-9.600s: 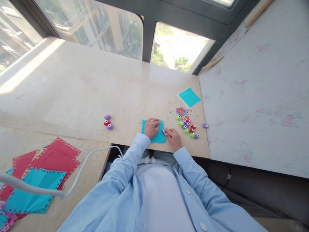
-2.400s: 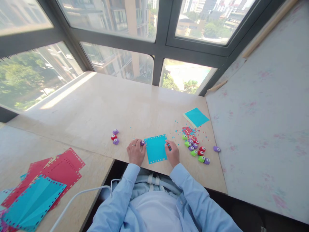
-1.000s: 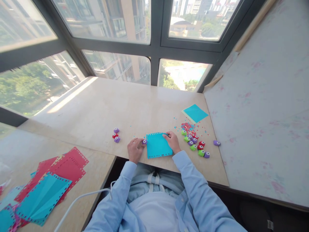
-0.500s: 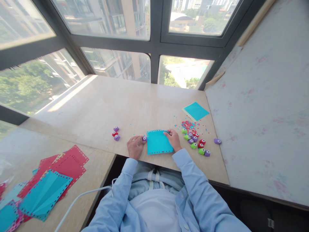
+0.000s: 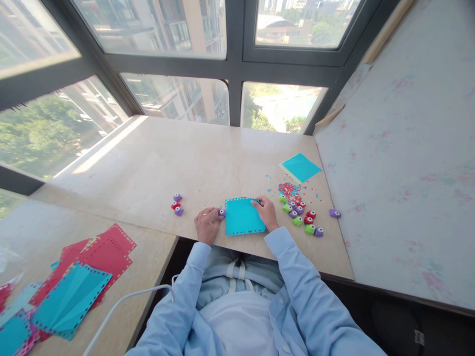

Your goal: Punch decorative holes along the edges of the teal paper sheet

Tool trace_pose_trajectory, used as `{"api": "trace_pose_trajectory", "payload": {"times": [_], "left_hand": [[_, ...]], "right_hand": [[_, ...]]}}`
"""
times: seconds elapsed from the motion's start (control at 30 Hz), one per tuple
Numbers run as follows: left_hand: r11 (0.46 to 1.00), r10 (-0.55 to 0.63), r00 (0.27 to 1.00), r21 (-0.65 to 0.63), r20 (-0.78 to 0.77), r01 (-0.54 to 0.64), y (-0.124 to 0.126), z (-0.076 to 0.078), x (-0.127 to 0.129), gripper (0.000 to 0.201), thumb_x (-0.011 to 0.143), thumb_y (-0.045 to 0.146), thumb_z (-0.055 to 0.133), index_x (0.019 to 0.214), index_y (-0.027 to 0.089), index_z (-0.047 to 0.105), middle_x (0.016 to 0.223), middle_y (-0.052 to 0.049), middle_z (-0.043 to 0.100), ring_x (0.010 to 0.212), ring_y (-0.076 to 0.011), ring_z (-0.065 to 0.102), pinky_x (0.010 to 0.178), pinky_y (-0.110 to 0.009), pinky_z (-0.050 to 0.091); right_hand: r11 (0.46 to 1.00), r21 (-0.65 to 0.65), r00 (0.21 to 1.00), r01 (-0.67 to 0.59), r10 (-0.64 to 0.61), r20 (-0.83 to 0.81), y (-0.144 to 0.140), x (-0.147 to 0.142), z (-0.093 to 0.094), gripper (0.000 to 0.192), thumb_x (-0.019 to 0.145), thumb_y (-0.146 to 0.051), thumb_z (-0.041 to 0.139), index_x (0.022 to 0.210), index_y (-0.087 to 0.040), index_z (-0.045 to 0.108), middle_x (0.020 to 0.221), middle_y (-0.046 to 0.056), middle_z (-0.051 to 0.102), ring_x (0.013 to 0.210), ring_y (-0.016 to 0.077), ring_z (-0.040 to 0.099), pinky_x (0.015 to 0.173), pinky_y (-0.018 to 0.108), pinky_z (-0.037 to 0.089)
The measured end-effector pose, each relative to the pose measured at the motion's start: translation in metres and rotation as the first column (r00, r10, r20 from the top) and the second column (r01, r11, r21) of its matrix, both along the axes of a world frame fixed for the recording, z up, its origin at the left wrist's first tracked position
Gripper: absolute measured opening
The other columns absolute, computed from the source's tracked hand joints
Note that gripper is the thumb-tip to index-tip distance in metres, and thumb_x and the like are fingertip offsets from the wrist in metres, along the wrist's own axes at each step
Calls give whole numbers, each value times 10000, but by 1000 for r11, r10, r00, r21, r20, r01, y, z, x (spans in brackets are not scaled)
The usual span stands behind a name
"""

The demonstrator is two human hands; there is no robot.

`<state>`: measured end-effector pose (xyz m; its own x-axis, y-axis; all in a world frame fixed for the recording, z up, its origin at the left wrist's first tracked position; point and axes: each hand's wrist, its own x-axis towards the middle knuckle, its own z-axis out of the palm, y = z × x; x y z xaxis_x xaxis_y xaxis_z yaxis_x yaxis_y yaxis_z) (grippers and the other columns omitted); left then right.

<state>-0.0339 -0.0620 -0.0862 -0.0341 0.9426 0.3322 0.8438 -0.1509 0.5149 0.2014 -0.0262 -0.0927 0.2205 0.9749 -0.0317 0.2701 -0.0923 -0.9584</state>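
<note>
A blue sheet of paper (image 5: 243,217) with small holes punched along its top and bottom edges lies in front of me at the table's front. My right hand (image 5: 267,212) pinches its upper right part, thumb on top. At the sheet's left edge sits a small purple craft punch (image 5: 221,212), gripped by the fingers of my left hand (image 5: 208,225). Whether the punch is pressed down I cannot tell. Several green, purple and red punches (image 5: 298,221) stand in a cluster to the right of my right hand.
Red and blue confetti (image 5: 289,189) is scattered behind the cluster, near a stack of square paper (image 5: 301,168). A lone purple punch (image 5: 334,213) stands by the wall. Three more punches (image 5: 177,204) are at left. Punched red sheets (image 5: 107,252) and blue sheets (image 5: 72,299) cover the left table, near a white cable (image 5: 126,299).
The view has shifted very slightly. Both hands, the blue sheet and the purple punch keep their places relative to each other.
</note>
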Motion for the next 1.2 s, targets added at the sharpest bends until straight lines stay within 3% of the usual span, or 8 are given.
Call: {"api": "trace_pose_trajectory", "payload": {"times": [0.73,1.2], "left_hand": [[995,-100,989,-2,-108,100,-7,0,0,265,887,412,555,1100,335,694,1145,-49,666,1143,-258,539,978,-435,380],[980,-201,976,-11,-80,201,-8,0,-8,259,874,395,577,1100,334,688,1183,-36,655,1188,-252,525,1005,-437,380]], "right_hand": [[1000,14,992,26,-28,120,-3,-9,2,288,767,-480,568,785,-195,598,677,22,625,638,184,564,608,284,406],[998,17,993,53,-55,104,-2,-8,0,311,757,-503,571,808,-198,608,750,47,659,711,207,596,659,302,436]]}}
